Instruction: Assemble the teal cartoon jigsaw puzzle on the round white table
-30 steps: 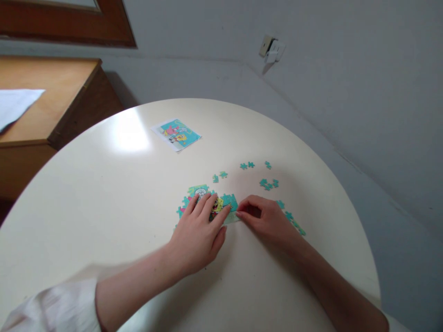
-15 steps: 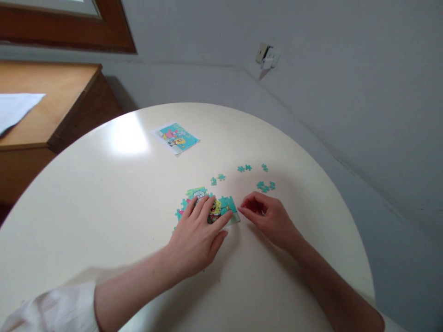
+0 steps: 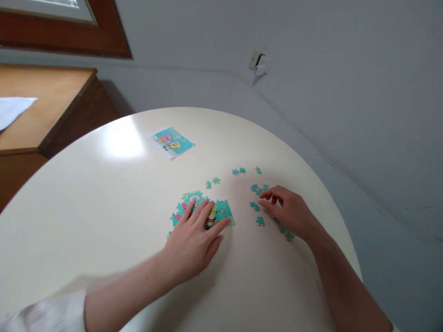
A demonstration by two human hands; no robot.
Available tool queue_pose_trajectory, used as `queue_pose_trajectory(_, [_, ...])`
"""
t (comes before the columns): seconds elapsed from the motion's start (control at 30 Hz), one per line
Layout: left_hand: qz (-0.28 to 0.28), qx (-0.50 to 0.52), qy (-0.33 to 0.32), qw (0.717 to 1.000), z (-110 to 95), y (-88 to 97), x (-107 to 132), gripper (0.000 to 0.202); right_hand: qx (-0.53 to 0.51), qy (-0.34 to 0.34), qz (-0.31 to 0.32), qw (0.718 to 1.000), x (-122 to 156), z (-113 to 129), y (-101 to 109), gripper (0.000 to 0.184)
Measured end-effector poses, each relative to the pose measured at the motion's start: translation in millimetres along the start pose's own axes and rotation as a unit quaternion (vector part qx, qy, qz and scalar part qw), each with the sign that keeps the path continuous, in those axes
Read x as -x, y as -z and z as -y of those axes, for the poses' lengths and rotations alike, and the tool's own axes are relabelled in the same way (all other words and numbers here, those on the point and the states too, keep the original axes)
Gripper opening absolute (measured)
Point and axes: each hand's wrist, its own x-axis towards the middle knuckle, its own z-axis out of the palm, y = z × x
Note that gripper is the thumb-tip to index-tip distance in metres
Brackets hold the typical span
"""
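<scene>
A partly assembled cartoon jigsaw [image 3: 221, 210] lies on the round cream table [image 3: 104, 207]. My left hand [image 3: 192, 242] rests flat on it, fingers stretched out over the joined pieces. My right hand [image 3: 292, 210] is to the right, fingers curled and pinched among loose teal pieces [image 3: 258, 189]. Whether a piece is between its fingertips is not clear. More loose pieces [image 3: 260, 221] lie between the two hands, and others [image 3: 238, 171] lie farther back.
A small reference picture [image 3: 170, 141] of the puzzle lies at the back of the table. A wooden desk [image 3: 44, 115] with a white paper [image 3: 12, 110] stands at the left. A grey wall with a socket [image 3: 259, 63] runs behind and to the right.
My right hand has moved away from the puzzle's right edge, rightward to the loose pieces. My left hand has stayed pressed on the assembled part.
</scene>
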Motion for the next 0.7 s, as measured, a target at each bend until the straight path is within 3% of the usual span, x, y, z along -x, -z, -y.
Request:
queue_pose_trajectory(0.33, [-0.038,-0.06,0.014,0.997,-1.3,-4.0,1.5,0.045,-0.033,-0.027,0.049,0.998,1.5,4.5,-10.5,0.008])
queue_pose_trajectory(0.7, [0.016,-0.067,0.038,0.997,1.2,-8.2,0.3,0.054,-0.036,-0.06,0.083,0.994,1.1,13.8,-9.2,0.004])
